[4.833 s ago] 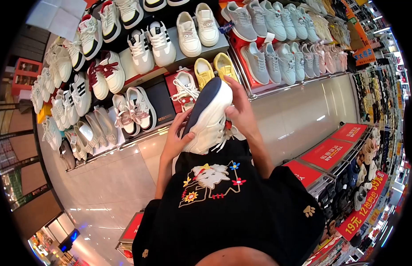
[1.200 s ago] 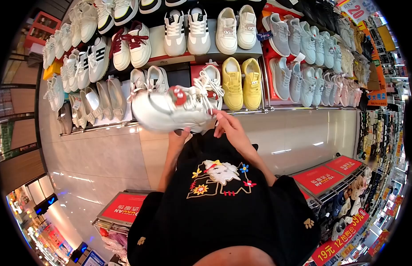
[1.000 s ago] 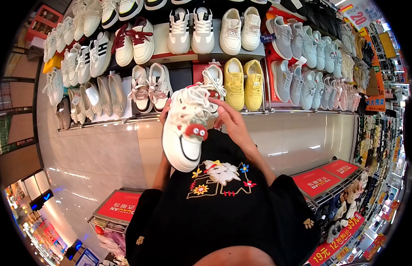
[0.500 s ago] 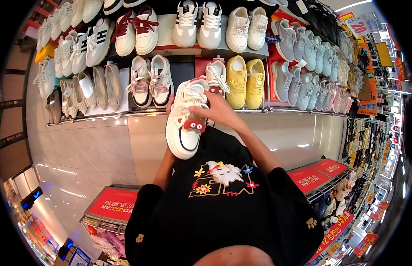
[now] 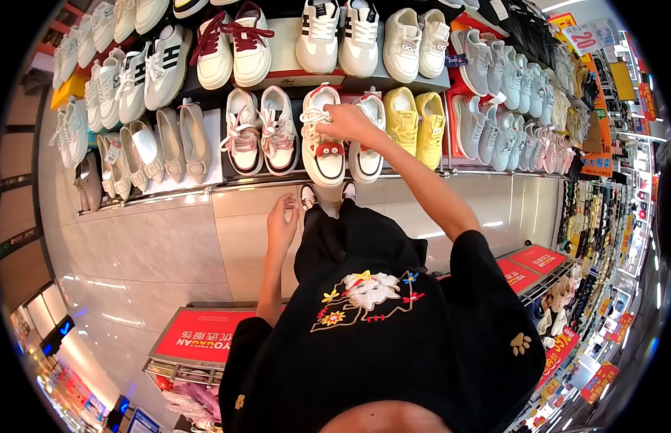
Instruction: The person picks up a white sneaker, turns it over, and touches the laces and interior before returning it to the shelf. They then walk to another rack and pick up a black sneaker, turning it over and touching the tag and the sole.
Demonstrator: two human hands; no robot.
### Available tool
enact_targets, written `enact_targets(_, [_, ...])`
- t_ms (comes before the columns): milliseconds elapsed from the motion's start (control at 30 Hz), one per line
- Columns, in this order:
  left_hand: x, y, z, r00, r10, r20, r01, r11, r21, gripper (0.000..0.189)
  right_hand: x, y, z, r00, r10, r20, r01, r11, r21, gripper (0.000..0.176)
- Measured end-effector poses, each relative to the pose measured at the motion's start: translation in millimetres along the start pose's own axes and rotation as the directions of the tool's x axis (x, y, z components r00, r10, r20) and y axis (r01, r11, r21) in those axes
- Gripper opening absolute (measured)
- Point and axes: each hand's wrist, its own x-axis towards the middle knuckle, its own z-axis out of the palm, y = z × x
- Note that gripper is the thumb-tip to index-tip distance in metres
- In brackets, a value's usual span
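A white sneaker with a red googly-eyed ornament sits on the display rack, toe toward me. My right hand is closed at its laces, fingers gripping the upper part of the shoe. Its mate stands just to the right, partly covered by my wrist. My left hand hangs in front of the rack, holding nothing, its fingers loosely bent and apart. White sneakers with pink laces are on the left of the gripped shoe, and yellow sneakers are on the right.
Rows of shoes fill the tilted rack, whose metal front rail runs across the view. Behind me stand low racks with red signs on both sides. My own shoes show on the tiled floor below the rail.
The white sneaker has gone from between both hands, in front of my body, onto the rack beside its mate. My left hand has let go and dropped back; my right hand stays on the shoe.
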Motion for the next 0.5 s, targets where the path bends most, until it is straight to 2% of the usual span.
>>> enact_targets(133, [1,0,-5,1.000,0.016,0.011,-0.015,0.999,-0.028,0.028,22,18,12,0.997,0.028,0.066,-0.025,0.999,-0.036,0.059])
enact_targets(333, [1,-11,-9,0.999,0.018,0.048,-0.017,1.000,-0.020,0.028,33,32,24,0.996,0.070,0.054,-0.068,0.997,-0.044,0.056])
enact_targets(400, [4,-12,-9,0.996,0.061,0.066,-0.060,0.998,-0.007,0.027,32,33,27,0.994,0.090,0.053,-0.087,0.995,-0.055,0.056])
enact_targets(500, [11,-4,-12,0.992,0.047,0.115,-0.051,0.998,0.033,0.027,29,35,29,0.996,0.065,0.062,-0.062,0.997,-0.046,0.053])
